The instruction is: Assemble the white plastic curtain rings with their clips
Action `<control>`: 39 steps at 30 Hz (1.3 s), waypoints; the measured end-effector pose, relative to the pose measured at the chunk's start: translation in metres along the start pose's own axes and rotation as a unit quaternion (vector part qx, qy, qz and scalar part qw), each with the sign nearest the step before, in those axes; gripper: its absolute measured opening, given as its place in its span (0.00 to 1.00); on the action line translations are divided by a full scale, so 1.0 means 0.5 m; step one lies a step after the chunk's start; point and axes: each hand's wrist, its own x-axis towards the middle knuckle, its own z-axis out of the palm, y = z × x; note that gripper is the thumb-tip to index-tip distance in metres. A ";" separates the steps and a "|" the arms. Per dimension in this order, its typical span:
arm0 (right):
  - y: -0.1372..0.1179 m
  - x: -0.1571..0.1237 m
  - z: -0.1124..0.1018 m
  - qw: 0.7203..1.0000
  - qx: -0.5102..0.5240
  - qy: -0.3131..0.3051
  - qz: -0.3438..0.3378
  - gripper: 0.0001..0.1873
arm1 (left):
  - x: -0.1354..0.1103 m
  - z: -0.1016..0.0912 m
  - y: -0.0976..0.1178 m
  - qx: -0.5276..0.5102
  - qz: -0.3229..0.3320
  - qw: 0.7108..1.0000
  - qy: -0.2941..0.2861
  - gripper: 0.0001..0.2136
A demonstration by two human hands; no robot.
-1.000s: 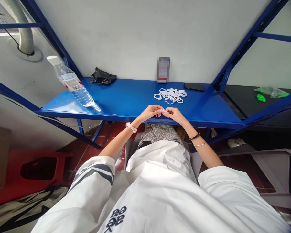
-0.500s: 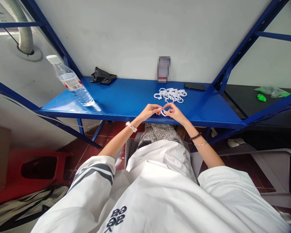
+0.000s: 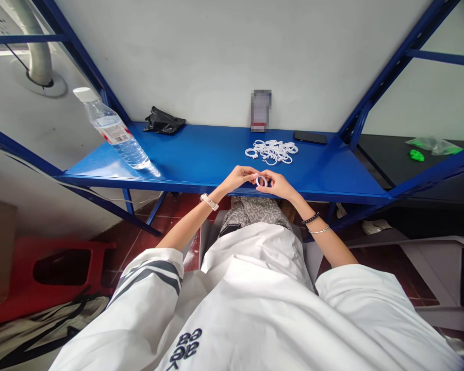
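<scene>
Between my two hands, just above the front edge of the blue table (image 3: pixel 201 154), is a small white ring (image 3: pixel 257 181). My left hand (image 3: pixel 240 178) pinches the ring's left side between thumb and fingers. From the other side my right hand (image 3: pixel 277 184) grips it, fingers curled around its right part. A loose pile of similar white rings (image 3: pixel 275 152) lies on the table just beyond my hands. Whether the held ring is fully closed is too small to tell.
A tall water bottle (image 3: pixel 118 135) stands at the table's left. A black plastic bag (image 3: pixel 164 121) lies at the back left, a dark phone (image 3: pixel 310 137) at the back right. A blurred upright object (image 3: pixel 260 111) leans against the wall. Blue frame posts flank both sides.
The white ring has turned to show its round opening between my hands. My right hand's fingers have shifted around it and slightly lower; my left hand has barely moved.
</scene>
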 end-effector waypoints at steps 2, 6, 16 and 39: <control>-0.004 0.000 0.000 1.000 -0.009 0.001 0.001 0.23 | 0.000 0.001 0.000 -0.009 -0.003 1.000 0.010 0.22; -0.010 0.000 -0.002 1.000 -0.014 -0.007 0.001 0.23 | 0.002 0.003 -0.002 -0.025 -0.003 0.999 0.021 0.22; -0.016 -0.003 -0.009 0.999 -0.027 -0.032 -0.001 0.23 | 0.004 -0.001 -0.015 -0.024 -0.003 1.000 -0.011 0.23; -0.012 0.002 -0.008 0.997 0.052 -0.014 0.048 0.30 | 0.001 0.001 -0.006 -0.039 0.030 0.999 0.013 0.22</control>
